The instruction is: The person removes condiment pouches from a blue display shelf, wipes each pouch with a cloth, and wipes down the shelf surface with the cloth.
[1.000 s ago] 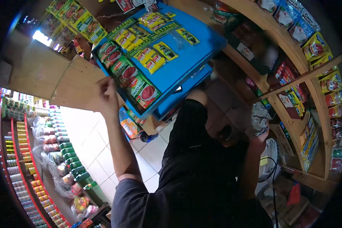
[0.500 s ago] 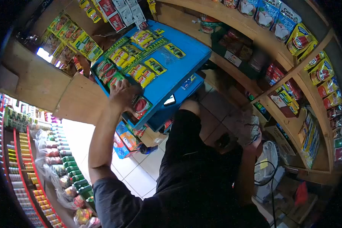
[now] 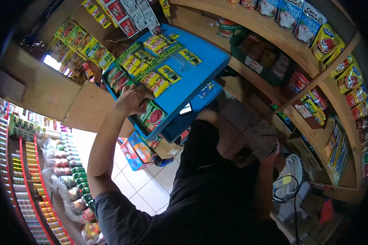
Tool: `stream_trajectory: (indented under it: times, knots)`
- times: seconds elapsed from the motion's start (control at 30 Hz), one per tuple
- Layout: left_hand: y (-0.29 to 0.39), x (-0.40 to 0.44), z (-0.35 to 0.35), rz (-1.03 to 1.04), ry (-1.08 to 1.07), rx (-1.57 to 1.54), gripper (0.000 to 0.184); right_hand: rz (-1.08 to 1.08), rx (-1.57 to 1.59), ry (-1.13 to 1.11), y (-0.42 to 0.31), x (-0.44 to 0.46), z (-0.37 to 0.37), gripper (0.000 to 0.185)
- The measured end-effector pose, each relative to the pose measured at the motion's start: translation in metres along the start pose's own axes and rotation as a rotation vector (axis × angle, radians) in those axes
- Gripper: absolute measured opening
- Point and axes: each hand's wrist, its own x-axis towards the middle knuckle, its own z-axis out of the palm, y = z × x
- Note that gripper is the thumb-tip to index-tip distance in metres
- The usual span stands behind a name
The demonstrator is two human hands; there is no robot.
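Note:
My left hand is over the front tray of a blue table. Its fingers are bent closed on green sachets with a red round picture; the fingertips are partly blurred. More green sachets lie in the tray on the near side of the hand, and others sit past the fingers. Down at the right, my right hand is closed around a crumpled greyish cloth, smeared by motion. Yellow sachets lie in rows on the tabletop beside the tray.
A phone rests on the lower blue shelf. Wooden shelves with pouches curve along the right. Sachet strips hang at the back left. Bottles stand at the left. A clear bag-lined bin and a black cable are at lower right.
My left hand's fingers have gone from spread to bent over the sachets, showing more of the near ones. My right hand has turned slightly with the cloth. The view has shifted a little.

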Motion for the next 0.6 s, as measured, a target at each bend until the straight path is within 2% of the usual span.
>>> stream_trajectory:
  times: [0.07,0.2,0.23,0.27,0.37,0.47,0.57,0.6]
  knots:
    - [0.005,0.002,-0.007,-0.059,-0.115,0.004,0.039,0.045,0.021,0.200,0.000,-0.001,0.012,0.062]
    - [0.006,0.005,-0.025,-0.082,-0.155,-0.084,0.036,0.026,0.072,0.133,-0.002,0.010,-0.025,0.063]
    - [-0.004,0.007,-0.019,0.022,-0.078,-0.162,0.031,0.017,0.063,0.143,-0.003,0.010,-0.032,0.063]
    - [-0.014,0.007,-0.016,0.020,-0.112,-0.205,0.030,0.011,0.053,0.154,-0.004,0.010,-0.038,0.062]
    - [-0.021,-0.001,-0.019,-0.020,-0.175,-0.409,0.025,-0.275,-0.539,0.046,0.002,0.001,-0.028,0.059]
    - [-0.017,-0.020,-0.033,-0.263,-0.172,-0.683,0.028,-0.199,-0.283,0.137,0.008,0.006,-0.063,0.059]
    - [-0.012,-0.043,-0.038,-0.162,0.147,-1.197,0.033,-0.061,-0.005,0.183,0.004,-0.001,-0.031,0.058]
    - [-0.003,-0.044,-0.046,-0.160,0.209,-1.200,0.034,-0.207,-0.294,0.136,0.006,-0.002,-0.036,0.059]
